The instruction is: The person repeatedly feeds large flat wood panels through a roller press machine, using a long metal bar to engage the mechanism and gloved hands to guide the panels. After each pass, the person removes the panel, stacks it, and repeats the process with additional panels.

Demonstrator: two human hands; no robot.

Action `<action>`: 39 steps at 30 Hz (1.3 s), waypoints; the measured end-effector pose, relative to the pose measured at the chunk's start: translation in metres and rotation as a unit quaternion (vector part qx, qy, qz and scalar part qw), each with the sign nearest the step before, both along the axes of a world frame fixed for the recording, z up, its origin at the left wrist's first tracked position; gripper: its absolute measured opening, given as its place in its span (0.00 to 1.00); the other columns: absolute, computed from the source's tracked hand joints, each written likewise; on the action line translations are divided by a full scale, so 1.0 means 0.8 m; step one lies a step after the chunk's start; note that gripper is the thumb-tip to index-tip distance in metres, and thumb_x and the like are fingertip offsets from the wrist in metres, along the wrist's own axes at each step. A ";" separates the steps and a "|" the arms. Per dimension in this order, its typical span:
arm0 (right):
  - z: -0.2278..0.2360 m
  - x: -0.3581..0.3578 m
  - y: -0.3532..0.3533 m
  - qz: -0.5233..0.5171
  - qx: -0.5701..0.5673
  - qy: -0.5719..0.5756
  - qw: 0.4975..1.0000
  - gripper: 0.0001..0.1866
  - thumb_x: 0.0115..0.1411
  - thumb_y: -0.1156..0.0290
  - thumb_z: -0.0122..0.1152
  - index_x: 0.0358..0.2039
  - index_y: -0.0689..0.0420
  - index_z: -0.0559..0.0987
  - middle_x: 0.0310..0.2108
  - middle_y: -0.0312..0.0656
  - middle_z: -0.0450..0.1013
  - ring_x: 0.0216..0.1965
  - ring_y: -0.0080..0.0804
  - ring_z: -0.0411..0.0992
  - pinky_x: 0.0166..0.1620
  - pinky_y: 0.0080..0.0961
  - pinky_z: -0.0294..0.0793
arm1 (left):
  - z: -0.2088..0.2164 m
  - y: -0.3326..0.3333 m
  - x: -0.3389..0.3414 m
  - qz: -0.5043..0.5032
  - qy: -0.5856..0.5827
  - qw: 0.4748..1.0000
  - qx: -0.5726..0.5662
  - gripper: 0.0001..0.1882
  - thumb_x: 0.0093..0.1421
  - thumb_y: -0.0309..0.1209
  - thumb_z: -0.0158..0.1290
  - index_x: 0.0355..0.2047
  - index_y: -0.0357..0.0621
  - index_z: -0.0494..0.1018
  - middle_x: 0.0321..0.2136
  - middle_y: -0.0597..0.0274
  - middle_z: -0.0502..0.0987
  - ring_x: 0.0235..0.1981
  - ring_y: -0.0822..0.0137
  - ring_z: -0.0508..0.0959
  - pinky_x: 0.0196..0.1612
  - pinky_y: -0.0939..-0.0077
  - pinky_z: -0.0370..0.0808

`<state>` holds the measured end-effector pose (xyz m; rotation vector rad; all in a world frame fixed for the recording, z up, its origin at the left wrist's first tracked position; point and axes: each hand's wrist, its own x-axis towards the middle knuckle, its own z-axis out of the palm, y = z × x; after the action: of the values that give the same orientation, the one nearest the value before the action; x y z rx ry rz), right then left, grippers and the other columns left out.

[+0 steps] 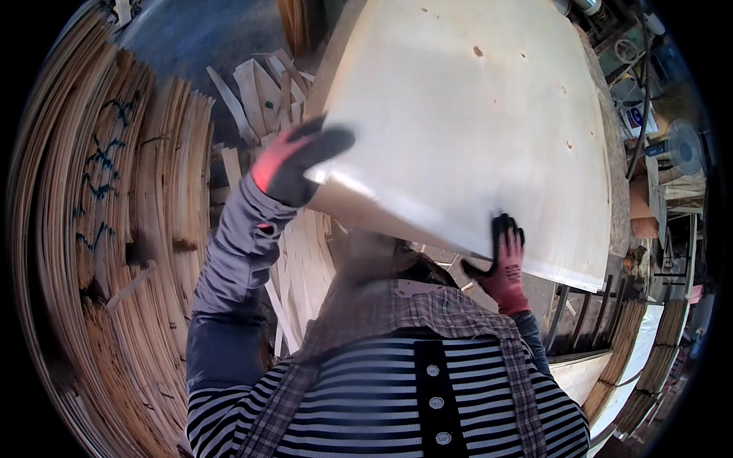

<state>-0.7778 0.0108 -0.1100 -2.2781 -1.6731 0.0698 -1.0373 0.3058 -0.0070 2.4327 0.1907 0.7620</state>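
A large pale wood veneer sheet (458,130) with a few brown knots lies before me on a stack. Its near left part is lifted, so a shadowed brownish face shows below the bent edge. At that left corner my left hand (309,156), in a red and black glove, is closed on the sheet; its fingers are somewhat blurred and the thumb is hard to make out. My right hand (504,263), gloved alike, rests on the near edge with its fingers stretched out and the thumb apart.
Tall stacks of thin veneer (114,229) with blue-green marks line the left. Loose wood strips (263,95) lie between them and the sheet. At the right are dark metal bars (584,317), bundled veneer (618,355) and a round fan-like object (683,145).
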 end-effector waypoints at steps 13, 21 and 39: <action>0.167 0.100 0.065 0.025 0.134 -0.190 0.972 0.26 0.40 0.53 0.54 0.39 0.55 0.74 0.38 0.41 0.70 0.39 0.38 0.68 0.44 0.33 0.67 | -0.198 -0.053 -0.021 0.376 0.219 0.863 -0.255 0.41 0.47 0.43 0.54 0.55 0.34 0.48 0.54 0.40 0.52 0.56 0.49 0.53 0.56 0.65 0.53; 0.085 0.244 0.204 0.045 0.127 -0.176 0.975 0.23 0.47 0.55 0.53 0.42 0.54 0.71 0.40 0.40 0.70 0.41 0.36 0.67 0.47 0.32 0.64 | -0.202 -0.039 -0.006 0.372 0.150 0.881 -0.251 0.32 0.48 0.33 0.54 0.52 0.38 0.57 0.44 0.45 0.65 0.48 0.53 0.65 0.49 0.68 0.64; 0.028 0.150 0.215 0.154 0.065 -0.033 0.985 0.38 0.51 0.46 0.47 0.56 0.57 0.53 0.55 0.50 0.52 0.58 0.45 0.49 0.58 0.46 0.40 | -0.075 -0.031 -0.009 0.203 0.129 0.899 -0.367 0.31 0.48 0.30 0.54 0.52 0.37 0.56 0.46 0.54 0.66 0.47 0.62 0.66 0.50 0.72 0.62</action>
<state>-0.6581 0.1828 -0.0876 -1.9318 -1.9895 -0.0459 -1.0444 0.2808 -0.0670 1.7584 0.9357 0.4100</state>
